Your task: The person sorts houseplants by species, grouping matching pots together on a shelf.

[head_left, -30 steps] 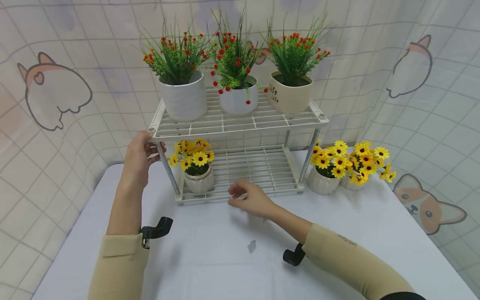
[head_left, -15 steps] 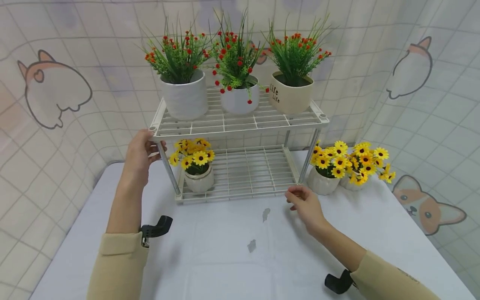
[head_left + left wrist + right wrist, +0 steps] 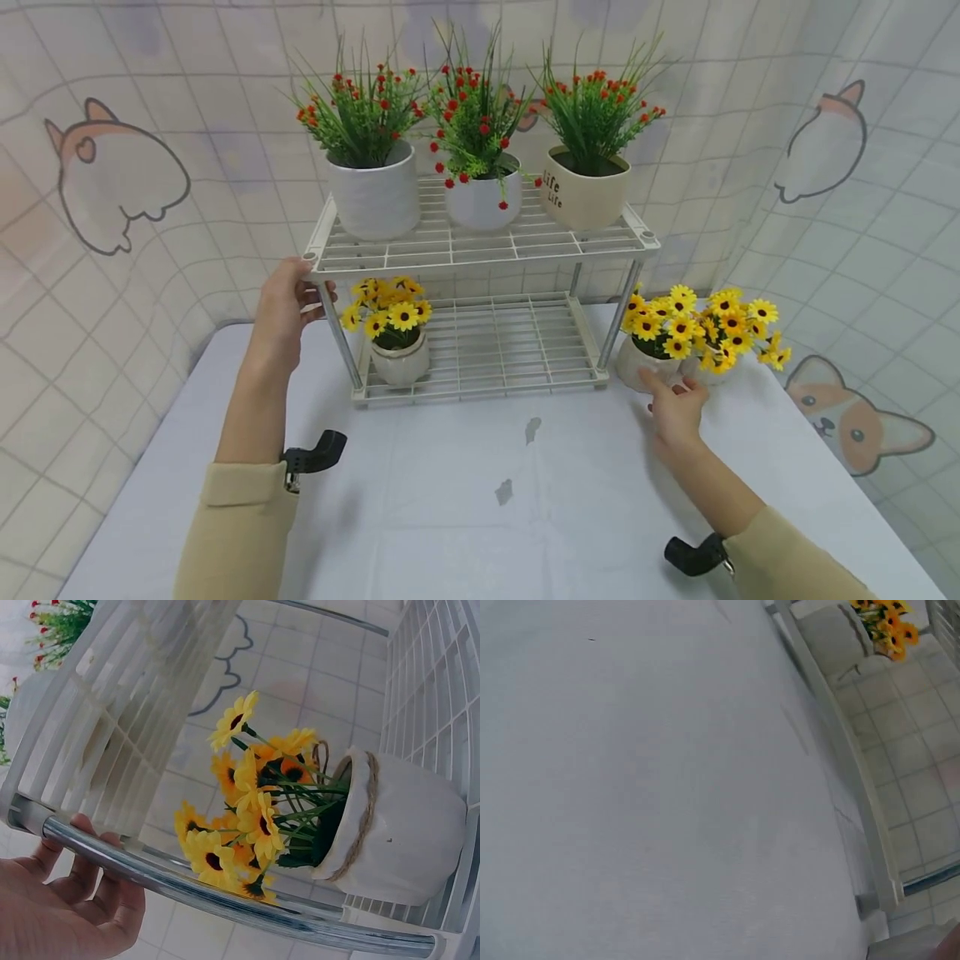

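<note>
A two-tier white wire shelf [image 3: 495,265] stands on the table. My left hand [image 3: 281,312] holds its front left metal post [image 3: 187,889], just under the top tier; in the left wrist view the fingers curl behind the post. On the lower tier's left end sits a white pot [image 3: 400,360] of yellow flowers with twine at its neck. My right hand [image 3: 677,412] is at a white pot [image 3: 633,367] of yellow flowers, right of the shelf, its fingers spread at the pot's front. Only a blurred finger [image 3: 949,946] shows in the right wrist view.
Another pot of yellow flowers [image 3: 731,321] stands behind my right hand. On the top tier are a large white pot [image 3: 373,196], a smaller white pot [image 3: 483,200] and a beige pot [image 3: 585,196], with red-flowered plants. Grey patches [image 3: 504,492] mark the white tablecloth [image 3: 450,550].
My right hand has moved from the shelf's lower front edge rightward to the pot of yellow flowers beside the shelf. My left hand stays at the post.
</note>
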`<state>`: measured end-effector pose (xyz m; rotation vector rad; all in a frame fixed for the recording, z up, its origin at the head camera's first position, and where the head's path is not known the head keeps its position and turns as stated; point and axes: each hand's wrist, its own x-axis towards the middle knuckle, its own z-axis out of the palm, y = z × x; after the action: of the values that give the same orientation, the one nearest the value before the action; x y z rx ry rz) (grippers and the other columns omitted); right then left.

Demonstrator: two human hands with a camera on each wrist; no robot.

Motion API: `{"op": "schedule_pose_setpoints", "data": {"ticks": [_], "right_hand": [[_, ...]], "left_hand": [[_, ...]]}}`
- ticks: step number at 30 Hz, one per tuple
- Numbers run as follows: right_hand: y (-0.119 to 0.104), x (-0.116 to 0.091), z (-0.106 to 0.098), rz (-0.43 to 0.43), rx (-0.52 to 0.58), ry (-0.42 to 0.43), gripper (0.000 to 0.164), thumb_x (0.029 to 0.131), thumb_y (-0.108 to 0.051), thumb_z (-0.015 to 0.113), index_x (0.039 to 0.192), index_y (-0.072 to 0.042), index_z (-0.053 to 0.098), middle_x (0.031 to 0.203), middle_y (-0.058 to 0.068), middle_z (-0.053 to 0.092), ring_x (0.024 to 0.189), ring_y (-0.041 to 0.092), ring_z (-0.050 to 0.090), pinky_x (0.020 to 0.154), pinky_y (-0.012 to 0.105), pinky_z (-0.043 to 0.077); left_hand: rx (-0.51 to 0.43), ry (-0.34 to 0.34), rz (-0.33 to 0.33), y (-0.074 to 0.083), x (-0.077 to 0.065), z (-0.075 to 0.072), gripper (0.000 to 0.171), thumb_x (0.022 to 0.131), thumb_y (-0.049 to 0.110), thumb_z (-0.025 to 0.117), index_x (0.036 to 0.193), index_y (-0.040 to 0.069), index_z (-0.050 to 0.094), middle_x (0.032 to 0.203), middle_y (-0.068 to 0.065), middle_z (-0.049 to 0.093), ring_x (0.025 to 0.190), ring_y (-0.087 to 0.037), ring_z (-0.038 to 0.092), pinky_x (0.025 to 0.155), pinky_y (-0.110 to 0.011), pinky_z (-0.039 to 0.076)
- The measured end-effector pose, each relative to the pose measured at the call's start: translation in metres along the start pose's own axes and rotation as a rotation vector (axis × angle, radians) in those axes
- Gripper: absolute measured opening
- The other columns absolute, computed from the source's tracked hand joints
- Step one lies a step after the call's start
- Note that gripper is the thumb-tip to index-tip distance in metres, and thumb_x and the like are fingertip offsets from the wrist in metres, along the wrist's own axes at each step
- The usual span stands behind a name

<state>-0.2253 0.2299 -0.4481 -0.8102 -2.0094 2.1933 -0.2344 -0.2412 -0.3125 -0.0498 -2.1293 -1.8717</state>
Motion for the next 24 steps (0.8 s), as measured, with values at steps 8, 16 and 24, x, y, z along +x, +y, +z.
{"op": "schedule_pose_setpoints", "data": {"ticks": [8,16,24], "right_hand": [[-0.005,0.022,-0.001,-0.049,0.047,0.001,0.107,0.096,-0.030,0.074,0.160,-0.019,-0.010,0.168,0.007,-0.004,0.156,0.024,-0.003,0.120,0.032,0.019],[0.000,0.037,0.006,-0.204,-0.002,0.022,0.101,0.092,-0.013,0.077,0.162,-0.015,0.004,0.169,0.008,0.008,0.155,0.019,0.004,0.121,0.029,0.011],[-0.001,0.044,0.015,-0.274,0.049,0.049,0.101,0.086,0.000,0.080,0.158,-0.015,0.011,0.164,0.006,0.020,0.150,0.019,0.019,0.120,0.026,0.011]], "left_hand": [[0.001,0.011,0.002,0.000,-0.002,0.001,0.040,0.107,0.040,0.029,0.111,0.014,0.060,0.095,-0.003,0.059,0.096,-0.023,0.053,0.088,-0.038,0.040],[0.005,0.017,0.009,0.002,-0.002,0.003,0.037,0.107,0.038,0.030,0.113,0.015,0.058,0.095,-0.005,0.058,0.094,-0.024,0.053,0.087,-0.038,0.040],[0.002,0.027,0.020,0.003,-0.002,0.004,0.033,0.107,0.035,0.031,0.112,0.016,0.057,0.092,-0.005,0.059,0.091,-0.023,0.054,0.086,-0.040,0.040]]}}
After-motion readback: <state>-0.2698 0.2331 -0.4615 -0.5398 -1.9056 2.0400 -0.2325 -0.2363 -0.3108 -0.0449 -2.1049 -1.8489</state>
